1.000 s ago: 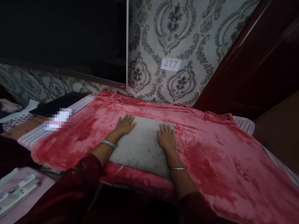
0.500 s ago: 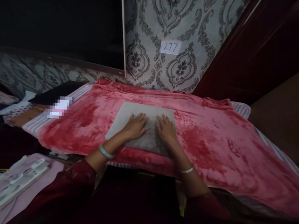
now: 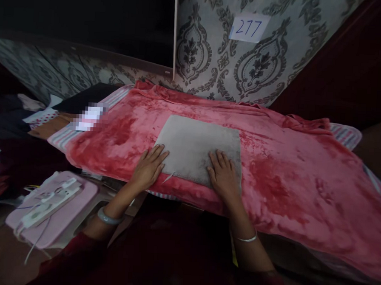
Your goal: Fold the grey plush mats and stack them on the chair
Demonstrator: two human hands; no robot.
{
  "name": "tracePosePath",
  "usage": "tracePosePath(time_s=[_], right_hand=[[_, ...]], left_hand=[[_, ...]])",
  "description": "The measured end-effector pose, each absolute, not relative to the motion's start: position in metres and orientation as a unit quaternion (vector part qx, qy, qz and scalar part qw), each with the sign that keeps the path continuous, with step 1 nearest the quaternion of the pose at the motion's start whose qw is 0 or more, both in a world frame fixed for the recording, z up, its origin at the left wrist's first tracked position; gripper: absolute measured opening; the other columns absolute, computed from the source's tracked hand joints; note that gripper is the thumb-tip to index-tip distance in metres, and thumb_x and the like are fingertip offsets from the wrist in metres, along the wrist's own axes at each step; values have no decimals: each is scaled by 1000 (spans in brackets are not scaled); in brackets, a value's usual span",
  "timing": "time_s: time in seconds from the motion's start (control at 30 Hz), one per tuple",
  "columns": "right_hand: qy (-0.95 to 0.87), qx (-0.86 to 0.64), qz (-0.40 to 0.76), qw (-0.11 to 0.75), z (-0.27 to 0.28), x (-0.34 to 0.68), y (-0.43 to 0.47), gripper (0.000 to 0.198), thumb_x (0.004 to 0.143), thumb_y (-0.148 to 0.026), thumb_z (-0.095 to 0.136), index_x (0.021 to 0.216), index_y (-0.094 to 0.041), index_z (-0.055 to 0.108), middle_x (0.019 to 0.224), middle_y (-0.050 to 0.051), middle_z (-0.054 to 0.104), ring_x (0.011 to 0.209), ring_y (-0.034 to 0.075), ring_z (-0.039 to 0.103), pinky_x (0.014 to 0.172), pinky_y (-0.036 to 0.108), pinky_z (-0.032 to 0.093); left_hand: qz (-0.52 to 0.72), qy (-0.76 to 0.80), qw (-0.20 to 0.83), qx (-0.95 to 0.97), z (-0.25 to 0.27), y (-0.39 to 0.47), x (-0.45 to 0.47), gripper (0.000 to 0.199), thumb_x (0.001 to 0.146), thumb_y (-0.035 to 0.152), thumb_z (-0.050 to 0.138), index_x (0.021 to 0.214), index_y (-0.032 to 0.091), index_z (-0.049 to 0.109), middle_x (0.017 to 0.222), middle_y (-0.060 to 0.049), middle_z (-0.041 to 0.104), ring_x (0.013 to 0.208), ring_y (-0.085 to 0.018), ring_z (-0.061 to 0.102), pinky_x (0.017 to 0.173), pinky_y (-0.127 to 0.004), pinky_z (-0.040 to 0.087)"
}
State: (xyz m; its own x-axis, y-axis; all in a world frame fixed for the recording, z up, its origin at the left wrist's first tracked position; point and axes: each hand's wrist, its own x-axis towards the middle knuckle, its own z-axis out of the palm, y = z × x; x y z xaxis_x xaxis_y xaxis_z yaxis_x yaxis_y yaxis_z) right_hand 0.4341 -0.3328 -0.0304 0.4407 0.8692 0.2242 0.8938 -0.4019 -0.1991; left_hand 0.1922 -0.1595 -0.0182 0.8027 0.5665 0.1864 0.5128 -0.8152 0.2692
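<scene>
A grey square piece of cloth [image 3: 195, 142] lies flat on a red and pink plush blanket [image 3: 272, 164]. My left hand [image 3: 149, 168] rests palm down at the cloth's near left corner, its fingers spread across the edge and partly over the blanket. Flat on the right part of the cloth is my right hand [image 3: 223, 174], fingers apart. Neither hand grips anything. A loose pale thread [image 3: 168, 177] sticks out from the cloth's near edge, between the hands.
A large dark screen [image 3: 85, 22] stands behind at the left. A paper marked 277 [image 3: 249, 27] is on the patterned wall. Low at the left, a power strip [image 3: 51, 203] with cables lies on a pink stool [image 3: 82, 192]. A black flat object [image 3: 87, 98] sits beyond the blanket's left end.
My left hand has slid left and nearer me, from the cloth's middle to its left edge. The right hand stays on the right side. The camera view has shifted left and down.
</scene>
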Motion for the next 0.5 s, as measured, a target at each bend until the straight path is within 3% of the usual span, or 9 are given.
tracePosePath(time_s=[0.13, 0.3, 0.5], right_hand=[[-531, -838, -15, 128, -29, 433, -339, 57, 104, -39, 37, 158, -22, 40, 168, 10, 30, 155, 28, 24, 123, 54, 20], [-502, -846, -42, 175, -21, 433, -354, 55, 103, -30, 32, 157, -20, 43, 163, 11, 40, 152, 27, 31, 123, 55, 21], [-450, -870, -82, 186, -28, 443, -361, 55, 98, -18, 34, 150, -15, 52, 161, 13, 43, 151, 29, 33, 121, 53, 28]], left_hand=[[113, 311, 96, 939, -12, -159, 192, 51, 102, 27, 33, 149, 23, 52, 165, -8, 37, 154, -24, 31, 127, -53, 23], [106, 322, 67, 939, 15, -179, 226, 49, 101, 24, 35, 142, 19, 58, 154, -14, 52, 148, -29, 43, 127, -61, 15], [93, 128, 79, 984, 15, -229, 315, 57, 99, 29, 40, 156, 18, 42, 166, -12, 33, 156, -28, 27, 128, -57, 15]])
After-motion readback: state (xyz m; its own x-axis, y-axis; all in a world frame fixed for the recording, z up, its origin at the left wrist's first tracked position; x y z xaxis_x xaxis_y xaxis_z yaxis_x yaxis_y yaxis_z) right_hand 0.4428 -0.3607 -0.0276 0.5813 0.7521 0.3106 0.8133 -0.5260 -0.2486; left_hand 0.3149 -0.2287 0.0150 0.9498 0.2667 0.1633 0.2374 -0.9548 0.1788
